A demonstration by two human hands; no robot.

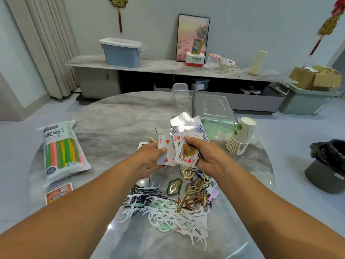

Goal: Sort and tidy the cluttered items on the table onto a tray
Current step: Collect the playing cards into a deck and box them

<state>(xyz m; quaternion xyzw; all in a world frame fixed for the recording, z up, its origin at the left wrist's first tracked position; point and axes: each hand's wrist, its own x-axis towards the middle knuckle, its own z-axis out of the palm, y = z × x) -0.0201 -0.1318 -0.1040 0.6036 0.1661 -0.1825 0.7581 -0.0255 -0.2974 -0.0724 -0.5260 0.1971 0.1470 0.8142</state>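
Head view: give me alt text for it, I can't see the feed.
Both hands hold playing cards above a round table: the left hand grips a two of hearts, the right hand a jack of hearts. Below them lies a heap of floss picks and hair clips.

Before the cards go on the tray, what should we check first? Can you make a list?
1. Left hand holds the two of hearts firmly: ok, thumb pinches it.
2. Right hand holds the jack of hearts and the cards behind it: ok.
3. All cards gathered: not ok, more playing cards lie on the table beyond the hands.
4. Clear tray has room: ok, its far part is bare; green plastic pieces sit at its near end.
5. Paper cup stack out of the way: cannot tell, it leans right beside the tray.
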